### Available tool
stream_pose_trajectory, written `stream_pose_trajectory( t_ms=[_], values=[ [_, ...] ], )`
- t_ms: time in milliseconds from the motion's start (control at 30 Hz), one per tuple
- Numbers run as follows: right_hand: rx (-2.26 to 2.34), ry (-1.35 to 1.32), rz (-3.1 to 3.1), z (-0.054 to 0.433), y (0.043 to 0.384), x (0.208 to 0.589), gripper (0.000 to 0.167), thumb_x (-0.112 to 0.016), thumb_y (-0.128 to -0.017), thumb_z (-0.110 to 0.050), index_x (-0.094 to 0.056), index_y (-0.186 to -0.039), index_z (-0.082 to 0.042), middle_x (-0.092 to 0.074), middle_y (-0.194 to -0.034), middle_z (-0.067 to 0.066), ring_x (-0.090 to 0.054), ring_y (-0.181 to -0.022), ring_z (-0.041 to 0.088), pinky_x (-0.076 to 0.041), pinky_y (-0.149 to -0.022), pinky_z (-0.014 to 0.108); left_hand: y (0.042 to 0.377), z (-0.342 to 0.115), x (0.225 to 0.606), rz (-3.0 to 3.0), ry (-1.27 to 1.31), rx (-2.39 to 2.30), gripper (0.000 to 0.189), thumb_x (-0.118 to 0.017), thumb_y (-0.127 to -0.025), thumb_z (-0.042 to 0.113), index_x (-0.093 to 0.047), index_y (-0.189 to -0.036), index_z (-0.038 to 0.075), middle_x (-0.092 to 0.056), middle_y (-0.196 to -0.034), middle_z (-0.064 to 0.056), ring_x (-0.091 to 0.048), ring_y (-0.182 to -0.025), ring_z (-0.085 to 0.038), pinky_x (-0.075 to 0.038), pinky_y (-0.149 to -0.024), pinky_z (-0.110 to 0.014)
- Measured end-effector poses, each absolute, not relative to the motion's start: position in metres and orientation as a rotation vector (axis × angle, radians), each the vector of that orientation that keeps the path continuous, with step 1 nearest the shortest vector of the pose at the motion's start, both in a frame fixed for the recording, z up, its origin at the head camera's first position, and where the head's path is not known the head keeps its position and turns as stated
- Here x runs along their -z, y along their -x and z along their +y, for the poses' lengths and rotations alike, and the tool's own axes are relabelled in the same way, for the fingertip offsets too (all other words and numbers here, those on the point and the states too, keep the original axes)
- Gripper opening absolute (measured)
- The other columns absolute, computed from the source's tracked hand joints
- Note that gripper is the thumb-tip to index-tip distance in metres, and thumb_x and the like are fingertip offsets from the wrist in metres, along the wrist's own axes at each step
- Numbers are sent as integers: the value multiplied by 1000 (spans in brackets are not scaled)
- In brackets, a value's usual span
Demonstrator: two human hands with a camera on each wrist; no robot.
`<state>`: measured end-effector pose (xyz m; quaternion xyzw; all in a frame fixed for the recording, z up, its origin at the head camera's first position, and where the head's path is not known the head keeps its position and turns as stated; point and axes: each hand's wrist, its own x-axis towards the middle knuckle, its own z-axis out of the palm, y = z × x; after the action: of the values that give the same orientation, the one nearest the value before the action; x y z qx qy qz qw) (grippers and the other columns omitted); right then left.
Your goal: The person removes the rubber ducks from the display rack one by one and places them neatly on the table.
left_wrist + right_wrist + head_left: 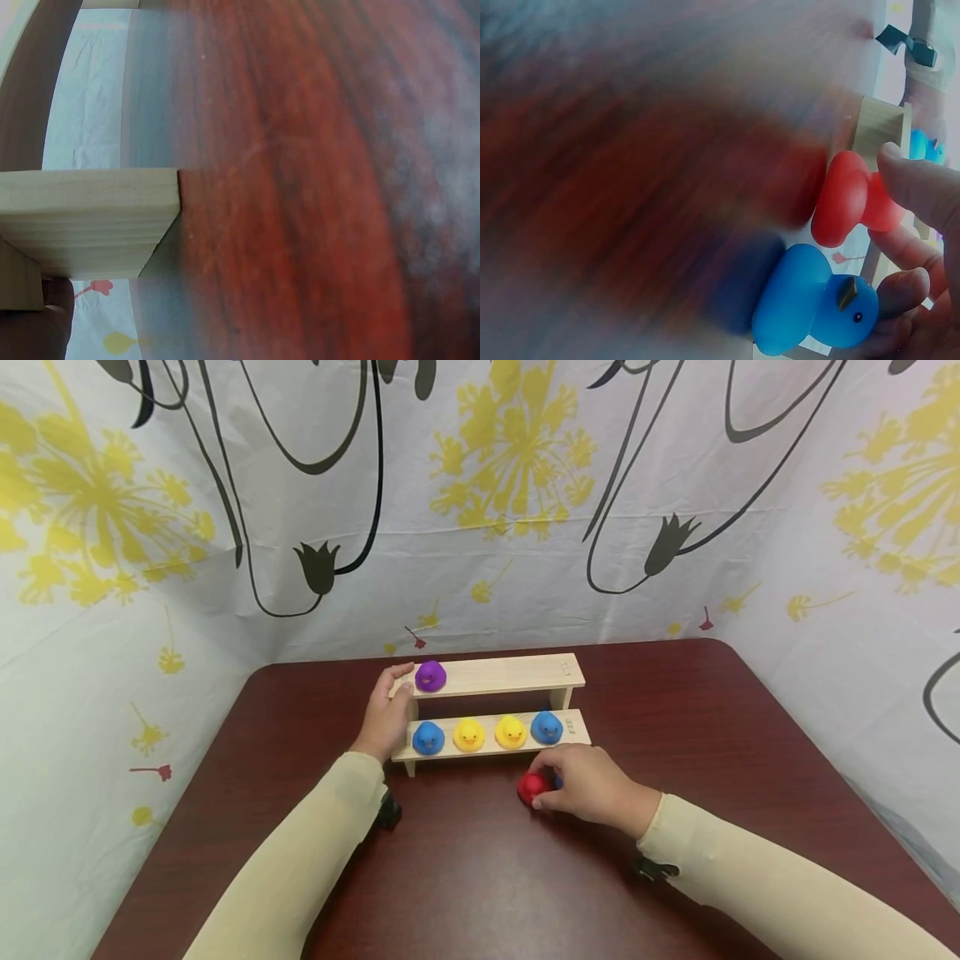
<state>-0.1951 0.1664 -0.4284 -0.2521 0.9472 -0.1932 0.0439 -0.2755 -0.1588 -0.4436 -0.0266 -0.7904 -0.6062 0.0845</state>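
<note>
A two-step wooden display stand (498, 675) carries a purple rubber duck (431, 676) at the left of its upper step. On the lower step are a blue duck (428, 738) at each end and two yellow ducks (468, 735) between them. My left hand (385, 718) grips the stand's left end; a fingertip shows by the wooden support (90, 217) in the left wrist view. In front of the stand's right half, my right hand (596, 785) pinches a red duck (847, 199) between thumb and finger. Another blue duck (795, 300) sits beside it, close to the other fingers.
The stand is on a dark red-brown wooden table (465, 877) with rounded back corners. Behind and at both sides hangs a white cloth (480, 585) printed with yellow and dark flowers. A dark device (656, 868) is strapped under the right wrist.
</note>
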Motion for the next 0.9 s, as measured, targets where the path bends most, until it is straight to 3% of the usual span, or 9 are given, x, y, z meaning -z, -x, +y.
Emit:
stream_pose_trajectory(
  t_ms=[533, 767, 900],
  values=[
    [553, 711, 2896, 162, 194, 425, 36, -95, -77, -38, -74, -103, -25, -65, -82, -12, -56, -76, 9, -48, -72, 34, 277, -160, 444, -2353, 82, 1803, 39, -45, -112, 25, -53, -150, 20, -44, -164, -6, -32, -156, -28, -20, -129, -55],
    [770, 705, 2839, 167, 194, 412, 36, -94, -79, -35, -75, -106, -20, -49, -64, -8, -48, -65, 11, -43, -61, 29, 277, -160, 445, -2363, 70, 1820, 39, -45, -112, 25, -52, -150, 20, -42, -165, -6, -31, -157, -29, -19, -129, -56],
    [980, 754, 2786, 171, 197, 397, 32, -92, -82, -29, -76, -107, -17, -45, -65, -7, -45, -62, 11, -42, -58, 27, 277, -160, 445, -2354, 75, 1816, 39, -45, -112, 25, -52, -150, 20, -43, -164, -7, -32, -156, -29, -20, -129, -55]
  ],
)
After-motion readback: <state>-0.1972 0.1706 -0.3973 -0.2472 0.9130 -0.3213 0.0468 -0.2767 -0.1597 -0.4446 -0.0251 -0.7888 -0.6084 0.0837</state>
